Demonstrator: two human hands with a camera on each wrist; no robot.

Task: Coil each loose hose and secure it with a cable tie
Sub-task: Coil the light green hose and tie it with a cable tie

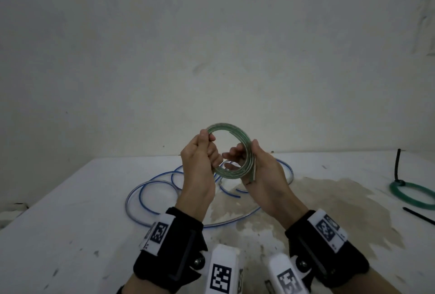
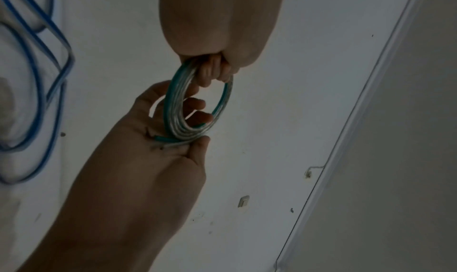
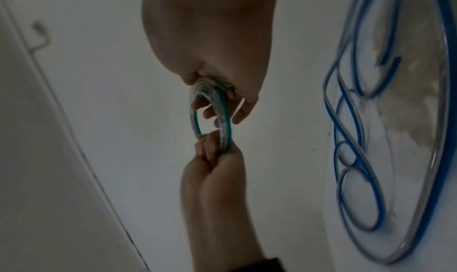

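A clear hose with a green stripe [image 1: 237, 132] is wound into a small ring of several turns, held up above the table. My left hand [image 1: 203, 152] grips the ring's left side in a fist. My right hand [image 1: 256, 164] pinches the right side, thumb on the outside and fingers through the ring, with the cut hose ends [image 1: 253, 175] under the thumb. In the left wrist view the ring [image 2: 174, 108] hangs between both hands; the right wrist view shows the coil [image 3: 220, 108] the same way. A loose clear hose with a blue stripe [image 1: 150, 190] sprawls on the table below.
The white table [image 1: 70, 211] has a brown stain [image 1: 329, 204] at centre right. At the right edge lies a green hose coil [image 1: 409, 196] with a black cable tie [image 1: 398, 164] standing up from it, and a loose black tie [image 1: 419, 216] nearby. A wall stands behind.
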